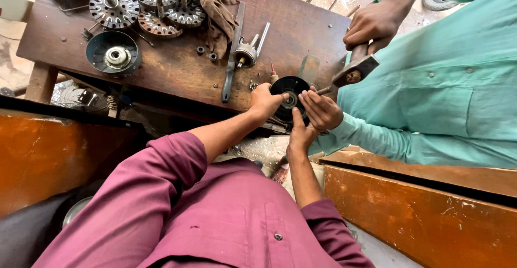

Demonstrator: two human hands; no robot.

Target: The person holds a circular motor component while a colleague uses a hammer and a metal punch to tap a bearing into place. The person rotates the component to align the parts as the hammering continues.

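Maroon sleeves [177,214] fill the lower part of the frame, and from them both forearms reach up to a black round disc [291,96] held at the near edge of the table [177,71], just right of centre. Left hand [265,102] has its grip clenched on the disc's left rim, fingers curled over the top; right hand [300,134] grasps the disc from below, thumb up against its lower edge. Touching the disc's right side is a co-worker's hand [321,110] in a teal sleeve, pinching a thin metal pin [323,91] against it, while that person's other hand [374,23], upper right, grips a hammer [355,70] whose head hangs just above the pin. Room around the disc is tight: three hands crowd it, and the table edge drops away beneath. Left of the grip lie a long dark flat bar [231,58], a small metal shaft part [246,52] and a brown rag [218,12]. Farther off, in the upper left, sit slotted round rotor cores [161,4] and a dark bowl-shaped housing [113,52]. Orange-brown wooden panels [425,214] flank the lower left and lower right.
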